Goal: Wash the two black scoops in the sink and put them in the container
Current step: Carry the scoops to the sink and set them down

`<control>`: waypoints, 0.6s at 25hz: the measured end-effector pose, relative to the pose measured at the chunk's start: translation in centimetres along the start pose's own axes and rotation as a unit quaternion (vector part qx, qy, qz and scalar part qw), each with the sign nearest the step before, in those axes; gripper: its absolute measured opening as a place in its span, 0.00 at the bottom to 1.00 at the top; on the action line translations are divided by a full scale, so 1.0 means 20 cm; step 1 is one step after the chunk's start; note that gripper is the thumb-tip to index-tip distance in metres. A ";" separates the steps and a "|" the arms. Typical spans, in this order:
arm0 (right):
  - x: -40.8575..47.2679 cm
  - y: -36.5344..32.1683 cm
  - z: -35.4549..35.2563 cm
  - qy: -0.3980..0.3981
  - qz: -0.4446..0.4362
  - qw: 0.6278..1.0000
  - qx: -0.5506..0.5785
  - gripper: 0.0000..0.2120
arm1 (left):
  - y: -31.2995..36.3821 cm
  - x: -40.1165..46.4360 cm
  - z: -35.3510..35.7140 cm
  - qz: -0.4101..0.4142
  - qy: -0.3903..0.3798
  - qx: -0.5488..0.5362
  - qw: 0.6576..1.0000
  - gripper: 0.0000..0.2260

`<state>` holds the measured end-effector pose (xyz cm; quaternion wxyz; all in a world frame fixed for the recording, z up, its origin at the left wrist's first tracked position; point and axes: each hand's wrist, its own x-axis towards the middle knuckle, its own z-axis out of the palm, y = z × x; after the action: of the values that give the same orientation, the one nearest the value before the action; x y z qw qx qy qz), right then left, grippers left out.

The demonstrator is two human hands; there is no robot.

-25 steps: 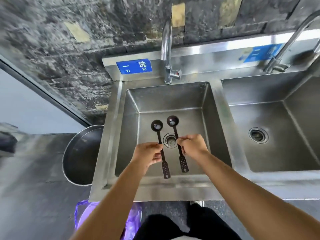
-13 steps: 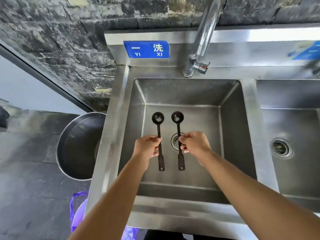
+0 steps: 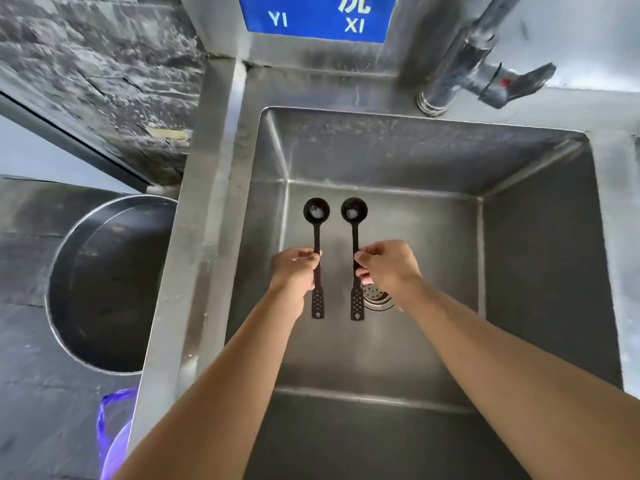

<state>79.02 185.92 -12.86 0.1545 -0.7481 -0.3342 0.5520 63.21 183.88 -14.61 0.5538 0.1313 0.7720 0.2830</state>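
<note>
Two black long-handled scoops are held side by side over the steel sink, bowls pointing away from me. My left hand pinches the handle of the left scoop near its middle. My right hand pinches the handle of the right scoop the same way. Each bowl has a pale glint inside. Both perforated handle ends stick out below my hands. A round steel container stands on the floor left of the sink.
The faucet with its lever rises at the sink's back right rim; no water runs. The drain strainer lies partly under my right hand. A blue sign is on the backsplash. A purple plastic bag lies below the container.
The view has moved closer and leftward over the sink. Both hands keep their hold on the scoops, which now sit straight and parallel, farther toward the sink's back.
</note>
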 end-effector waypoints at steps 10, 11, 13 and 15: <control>0.50 0.10 0.25 -0.025 0.023 0.999 0.017 0.04 | -0.08 0.46 0.18 0.012 0.048 0.032 0.998 0.07; 0.55 0.10 0.27 -0.024 0.023 0.999 0.020 0.05 | -0.07 0.50 0.20 0.012 0.056 0.032 0.998 0.07; 0.63 0.10 0.31 -0.018 0.026 0.999 0.020 0.05 | -0.06 0.59 0.22 0.011 0.071 0.037 0.997 0.07; 0.69 0.10 0.33 -0.013 0.030 0.999 0.020 0.04 | -0.06 0.66 0.23 0.001 0.086 0.039 0.996 0.07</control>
<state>75.80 192.70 -26.33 0.1480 -0.7474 -0.3026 0.5727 63.05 191.08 -26.61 0.4798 0.1289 0.8268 0.2638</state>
